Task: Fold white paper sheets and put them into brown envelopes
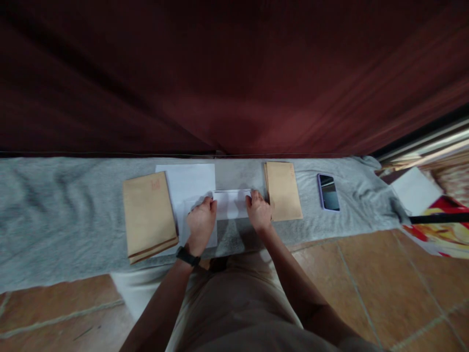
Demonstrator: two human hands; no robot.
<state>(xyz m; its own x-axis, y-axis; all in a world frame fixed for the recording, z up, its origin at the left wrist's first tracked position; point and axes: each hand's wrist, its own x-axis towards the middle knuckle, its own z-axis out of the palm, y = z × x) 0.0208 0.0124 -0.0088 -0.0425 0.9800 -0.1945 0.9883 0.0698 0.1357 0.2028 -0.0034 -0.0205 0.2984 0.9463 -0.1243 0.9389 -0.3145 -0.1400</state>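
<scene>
A folded white sheet of paper (231, 205) lies in front of me, with a raised fold along its far edge. My left hand (202, 220) is closed on its left end, thumb and fingers pinched together. At the right end my right hand (259, 210) grips the paper the same way. Beneath and beside my left hand are flat white sheets (190, 178). A stack of brown envelopes (150, 210) partly covers those sheets on the left. More brown envelopes (285, 190) lie just right of my right hand.
A grey cloth (73, 215) covers the long narrow surface. A phone (329, 192) rests on it at the right. Behind hangs a dark red curtain (234, 83). A white box-like thing (416, 190) and a red-and-yellow printed package (445, 232) are at far right, above the tiled floor (351, 274).
</scene>
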